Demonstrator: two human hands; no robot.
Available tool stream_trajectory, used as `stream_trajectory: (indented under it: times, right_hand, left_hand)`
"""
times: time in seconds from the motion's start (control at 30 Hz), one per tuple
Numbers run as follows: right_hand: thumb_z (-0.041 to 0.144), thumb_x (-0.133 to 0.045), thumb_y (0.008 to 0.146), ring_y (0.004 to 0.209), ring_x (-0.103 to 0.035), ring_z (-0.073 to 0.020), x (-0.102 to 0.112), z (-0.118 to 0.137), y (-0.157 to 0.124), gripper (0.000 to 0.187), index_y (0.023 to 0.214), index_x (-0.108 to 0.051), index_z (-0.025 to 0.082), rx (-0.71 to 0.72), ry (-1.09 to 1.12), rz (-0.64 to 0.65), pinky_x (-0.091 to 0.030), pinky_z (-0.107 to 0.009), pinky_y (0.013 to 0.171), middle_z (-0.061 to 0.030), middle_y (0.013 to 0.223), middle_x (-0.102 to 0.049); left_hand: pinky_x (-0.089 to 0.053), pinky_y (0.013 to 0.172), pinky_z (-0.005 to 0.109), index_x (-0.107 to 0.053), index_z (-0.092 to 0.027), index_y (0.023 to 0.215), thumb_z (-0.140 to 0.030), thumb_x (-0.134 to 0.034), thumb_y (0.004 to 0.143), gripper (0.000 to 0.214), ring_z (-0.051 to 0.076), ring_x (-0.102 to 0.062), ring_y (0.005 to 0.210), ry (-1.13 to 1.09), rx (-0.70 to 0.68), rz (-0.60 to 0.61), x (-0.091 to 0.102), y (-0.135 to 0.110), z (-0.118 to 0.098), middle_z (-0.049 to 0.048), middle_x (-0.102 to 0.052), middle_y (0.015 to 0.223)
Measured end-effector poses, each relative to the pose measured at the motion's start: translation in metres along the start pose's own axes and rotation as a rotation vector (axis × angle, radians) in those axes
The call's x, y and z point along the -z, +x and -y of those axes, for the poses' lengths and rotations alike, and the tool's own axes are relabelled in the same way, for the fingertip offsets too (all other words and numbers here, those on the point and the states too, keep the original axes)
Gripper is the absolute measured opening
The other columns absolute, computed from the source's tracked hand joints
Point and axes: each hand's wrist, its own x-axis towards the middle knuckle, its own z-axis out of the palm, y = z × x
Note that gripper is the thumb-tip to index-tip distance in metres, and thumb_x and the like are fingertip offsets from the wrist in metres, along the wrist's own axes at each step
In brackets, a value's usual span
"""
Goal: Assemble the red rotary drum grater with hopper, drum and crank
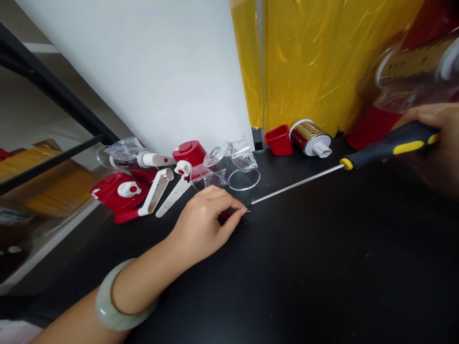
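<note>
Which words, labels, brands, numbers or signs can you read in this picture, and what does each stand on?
None can be read.
Pale label on the cardboard box at the left: its marks are too small and blurred to read.
Screwdriver in the right hand: no lettering can be made out.

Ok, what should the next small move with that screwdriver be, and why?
Probably hold the left hand steady and line up the screwdriver with the tiny piece in its fingertips: the right hand has the handle, the shaft slants down toward that pinch, and whether screwdriver and piece already touch is too small to tell.
</note>
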Motion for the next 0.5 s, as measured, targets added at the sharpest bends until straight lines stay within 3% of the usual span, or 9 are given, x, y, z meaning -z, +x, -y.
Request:
stream_trajectory:
  times: [0.2, 0.33, 0.5]
  right_hand:
    - [0.045, -0.064, 0.076, 0.059, -0.053, -0.0162, -0.0027, -0.0023, -0.0015, 0.025, 0.069, -0.053, 0.023, 0.068, -0.008, -0.029, -0.037, -0.033, 0.053, -0.0025, 0.069, -0.057]
    - [0.047, -0.062, 0.077, 0.056, -0.051, -0.0152, -0.0023, -0.0007, -0.0009, 0.026, 0.070, -0.054, 0.023, 0.025, -0.019, -0.026, -0.035, -0.032, 0.051, -0.0024, 0.067, -0.057]
    - [0.042, -0.059, 0.079, 0.054, -0.049, -0.0161, -0.0006, 0.0073, 0.0015, 0.022, 0.068, -0.052, 0.023, 0.141, -0.048, -0.068, -0.035, -0.032, 0.051, -0.0027, 0.064, -0.056]
  left_hand:
    - [-0.049, 0.073, 0.032, -0.069, -0.018, 0.088, -0.019, -0.064, 0.087, 0.005, 0.018, -0.061, 0.078, 0.039, -0.025, -0.016, 0.0013, -0.0013, 0.0005, 0.0039, -0.070, 0.080]
    - [-0.049, 0.073, 0.032, -0.070, -0.018, 0.088, -0.018, -0.065, 0.086, 0.005, 0.018, -0.061, 0.078, 0.042, -0.031, -0.022, 0.0018, -0.0017, 0.0003, 0.0041, -0.070, 0.080]
    - [-0.050, 0.073, 0.032, -0.070, -0.017, 0.088, -0.019, -0.065, 0.086, 0.006, 0.018, -0.061, 0.077, 0.036, -0.030, -0.019, 0.0010, -0.0009, -0.0005, 0.0044, -0.070, 0.079]
